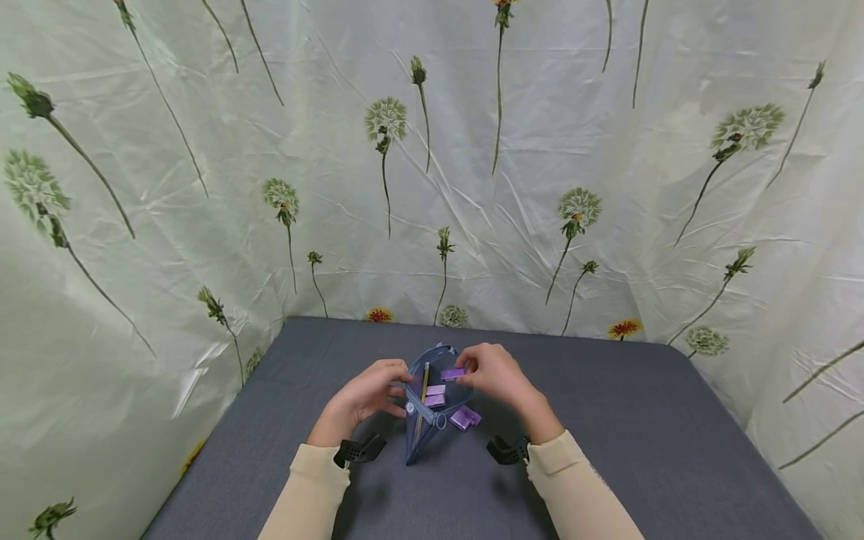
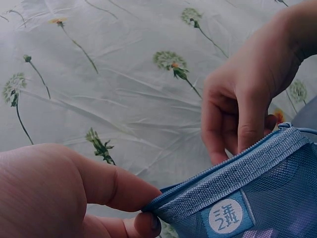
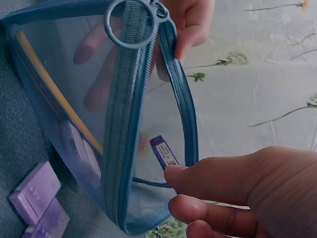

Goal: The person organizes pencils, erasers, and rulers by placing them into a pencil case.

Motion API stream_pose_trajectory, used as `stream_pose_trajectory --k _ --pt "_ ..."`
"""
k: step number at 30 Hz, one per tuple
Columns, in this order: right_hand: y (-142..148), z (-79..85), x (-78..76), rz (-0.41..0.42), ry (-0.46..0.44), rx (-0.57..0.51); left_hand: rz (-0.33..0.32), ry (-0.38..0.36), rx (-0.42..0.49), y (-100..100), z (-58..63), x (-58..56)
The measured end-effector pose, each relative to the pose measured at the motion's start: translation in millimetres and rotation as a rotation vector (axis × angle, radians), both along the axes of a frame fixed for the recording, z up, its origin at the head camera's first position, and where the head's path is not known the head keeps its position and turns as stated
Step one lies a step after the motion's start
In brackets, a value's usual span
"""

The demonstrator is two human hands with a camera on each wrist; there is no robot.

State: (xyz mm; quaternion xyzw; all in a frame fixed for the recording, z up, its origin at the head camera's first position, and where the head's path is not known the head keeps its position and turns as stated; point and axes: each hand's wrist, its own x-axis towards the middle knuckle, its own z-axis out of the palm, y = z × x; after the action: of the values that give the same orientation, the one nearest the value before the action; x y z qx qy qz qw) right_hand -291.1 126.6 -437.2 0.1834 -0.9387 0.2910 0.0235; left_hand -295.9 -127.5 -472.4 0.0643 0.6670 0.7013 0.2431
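A blue mesh zipper pouch stands with its mouth spread wide between the hands. My left hand pinches the corner of its rim between thumb and finger, plain in the left wrist view beside the zipper band. Over the opening, my right hand pinches a small purple box with a white label between thumb and fingers. Through the mesh show a yellow pencil and more small purple boxes lying inside. A ring pull hangs at the zipper's end.
Close to the pouch's right side, two purple boxes lie on the dark grey tabletop. A white curtain printed with dandelions hangs behind and along the sides. Both wrists wear black straps over cream sleeves.
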Motion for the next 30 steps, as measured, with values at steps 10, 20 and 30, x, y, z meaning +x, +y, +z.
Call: stream_pose_trajectory --k 10,20,30 --pt "-11 -3.1 -0.8 -0.002 0.01 0.026 0.008 -0.006 -0.005 1 0.7 -1.2" --pt "-17 -4.3 -1.5 0.009 0.011 0.031 0.006 -0.015 -0.005 1 0.2 -1.3" --pt "-25 -7.7 -3.7 0.018 0.03 0.061 -0.005 -0.017 0.007 0 0.3 -1.0"
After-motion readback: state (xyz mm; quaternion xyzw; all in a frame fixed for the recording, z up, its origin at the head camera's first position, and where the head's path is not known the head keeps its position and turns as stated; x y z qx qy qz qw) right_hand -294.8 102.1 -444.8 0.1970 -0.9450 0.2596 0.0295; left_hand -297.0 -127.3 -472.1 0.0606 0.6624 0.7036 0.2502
